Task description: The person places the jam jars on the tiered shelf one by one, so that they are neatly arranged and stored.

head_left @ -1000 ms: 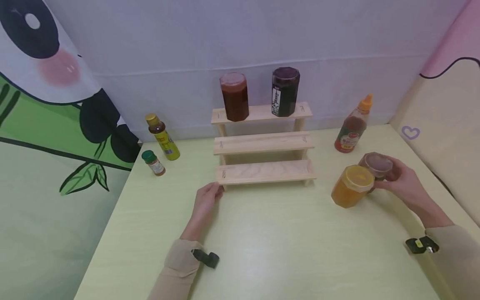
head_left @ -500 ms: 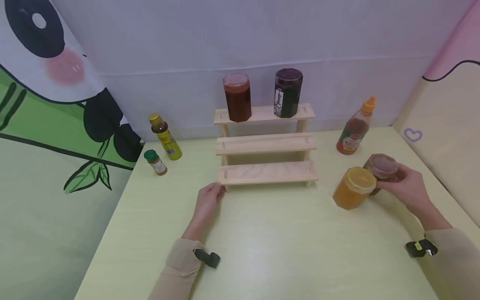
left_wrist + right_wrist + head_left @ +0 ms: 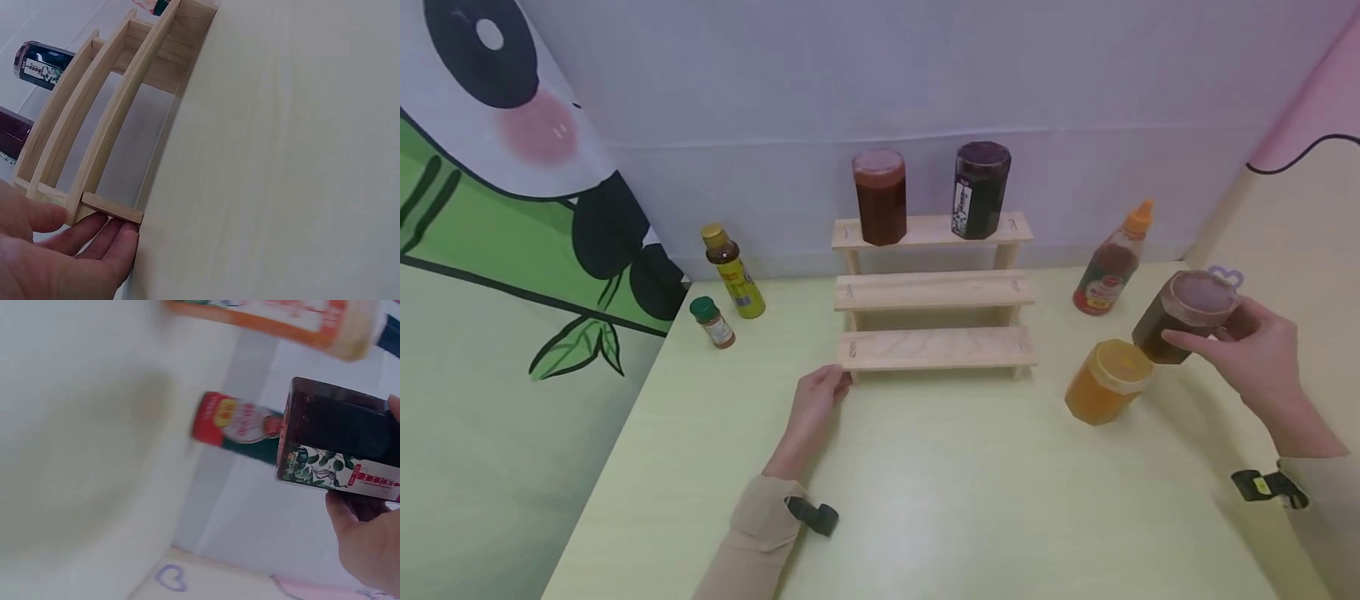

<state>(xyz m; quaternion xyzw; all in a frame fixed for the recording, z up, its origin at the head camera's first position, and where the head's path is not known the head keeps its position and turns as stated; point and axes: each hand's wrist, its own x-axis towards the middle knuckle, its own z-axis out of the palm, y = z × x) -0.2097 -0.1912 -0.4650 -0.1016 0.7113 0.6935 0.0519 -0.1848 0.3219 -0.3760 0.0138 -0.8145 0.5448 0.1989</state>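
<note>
Right hand (image 3: 1255, 354) grips dark jar (image 3: 1180, 317) above table (image 3: 970, 500)

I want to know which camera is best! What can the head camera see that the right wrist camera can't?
Only the head view shows the wooden rack with two dark jars on its top step, the left hand touching its lower corner, and two small bottles at the left. Only the right wrist view shows the leaf-printed label on the held jar. Both show the right hand gripping the dark jar, the orange jar and the red sauce bottle.
</note>
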